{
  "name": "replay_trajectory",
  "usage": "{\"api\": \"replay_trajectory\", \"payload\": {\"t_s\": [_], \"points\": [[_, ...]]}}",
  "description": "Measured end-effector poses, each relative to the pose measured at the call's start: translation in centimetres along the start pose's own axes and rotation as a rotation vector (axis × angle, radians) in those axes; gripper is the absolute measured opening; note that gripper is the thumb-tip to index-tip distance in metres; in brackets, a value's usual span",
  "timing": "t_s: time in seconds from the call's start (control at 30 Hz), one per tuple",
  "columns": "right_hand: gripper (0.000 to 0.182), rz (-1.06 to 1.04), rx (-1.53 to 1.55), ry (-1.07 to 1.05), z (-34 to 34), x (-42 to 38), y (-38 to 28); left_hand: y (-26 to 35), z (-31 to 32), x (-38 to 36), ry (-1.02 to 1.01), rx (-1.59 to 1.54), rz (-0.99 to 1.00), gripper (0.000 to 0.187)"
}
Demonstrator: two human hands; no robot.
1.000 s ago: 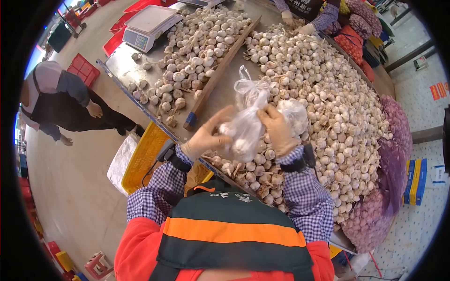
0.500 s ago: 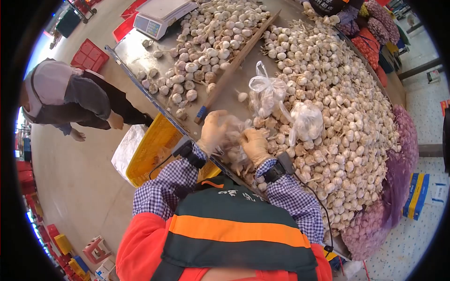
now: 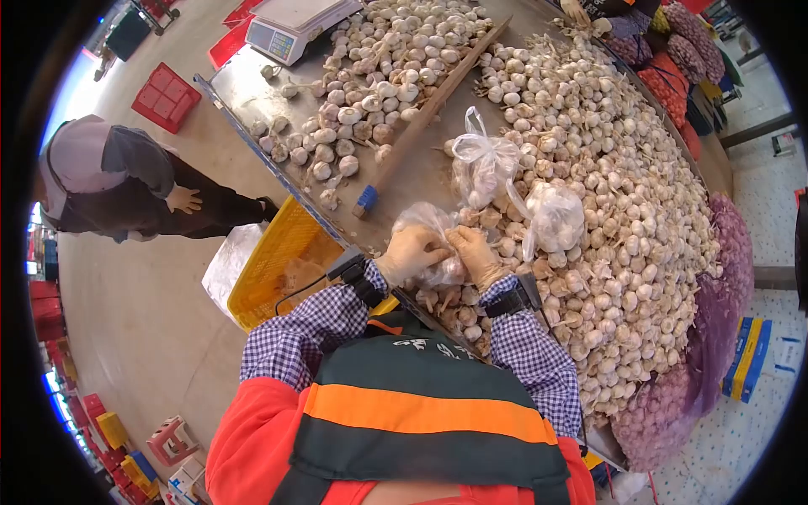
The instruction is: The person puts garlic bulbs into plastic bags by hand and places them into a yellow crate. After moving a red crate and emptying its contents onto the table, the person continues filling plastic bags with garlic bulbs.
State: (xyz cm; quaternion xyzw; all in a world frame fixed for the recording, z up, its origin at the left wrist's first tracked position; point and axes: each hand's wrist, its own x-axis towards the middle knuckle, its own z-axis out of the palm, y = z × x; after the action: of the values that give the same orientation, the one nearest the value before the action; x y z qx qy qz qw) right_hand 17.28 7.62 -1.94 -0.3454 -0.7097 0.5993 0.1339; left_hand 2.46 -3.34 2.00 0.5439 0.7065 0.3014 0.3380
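Both my hands are gloved and meet at a clear plastic bag of garlic at the table's near edge. My left hand has its fingers curled on the bag's left side. Close beside it, my right hand pinches the bag's upper part. Two tied clear bags of garlic, one upright and one rounder, sit just beyond my hands. A big heap of garlic bulbs spreads to the right.
A wooden bar with a blue end divides the heap from a smaller garlic pile. Behind stands a scale. A yellow crate is left of the table edge. One person stands left; another person's hand is at the far side.
My hands have come closer together, and the bag between them now bulges above my fingers. The person on the left has shifted, with one hand now spread in front.
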Motion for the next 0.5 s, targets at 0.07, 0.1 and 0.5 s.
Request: {"api": "replay_trajectory", "payload": {"t_s": [0.07,0.1,0.5], "points": [[0.03,0.031,0.253,0.043,0.9,0.1,0.3,0.4,0.4,-0.3,-0.002,-0.106,-0.062,0.042],[0.03,0.027,0.257,0.041,1.2,0.1,0.4,0.7,0.7,-0.7,0.08,-0.1,-0.023,0.041],[0.027,-0.042,-0.3,0.221,3.1,-3.3,-2.8,0.8,1.5,0.1,0.423,0.001,-0.189,0.011]]}}
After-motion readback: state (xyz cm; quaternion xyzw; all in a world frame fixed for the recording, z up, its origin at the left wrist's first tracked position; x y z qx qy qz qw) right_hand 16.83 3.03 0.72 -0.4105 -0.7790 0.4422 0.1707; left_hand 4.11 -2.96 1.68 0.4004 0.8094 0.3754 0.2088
